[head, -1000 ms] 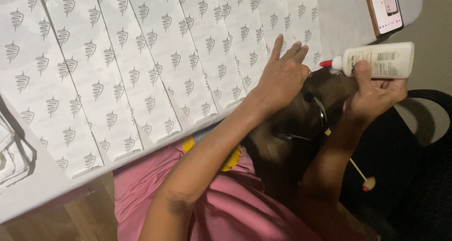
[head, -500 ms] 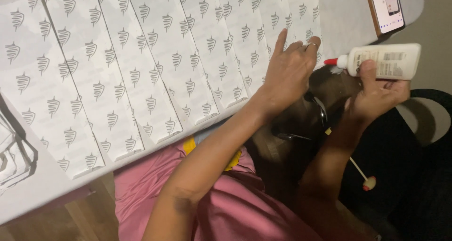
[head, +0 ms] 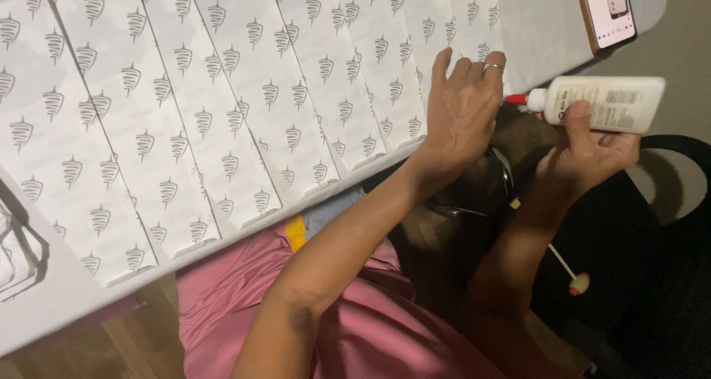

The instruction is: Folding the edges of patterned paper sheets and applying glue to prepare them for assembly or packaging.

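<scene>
Since a moment ago, the left hand (head: 463, 112) is sliding up the patterned white sheets (head: 222, 90), fingers spread and pressing flat near the table edge, a phone (head: 607, 8) lying beyond. Just beside it, the right hand (head: 589, 153) is gripping a white glue bottle (head: 603, 103), red tip pointing toward the left fingers.

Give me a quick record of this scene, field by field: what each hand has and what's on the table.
left hand: flat on the edge of the patterned paper strips, ring on one finger
right hand: grip around a white glue bottle, red tip pointing toward the left hand
table: white, covered with paper strips laid side by side
phone: at the table's far corner, screen lit
</scene>
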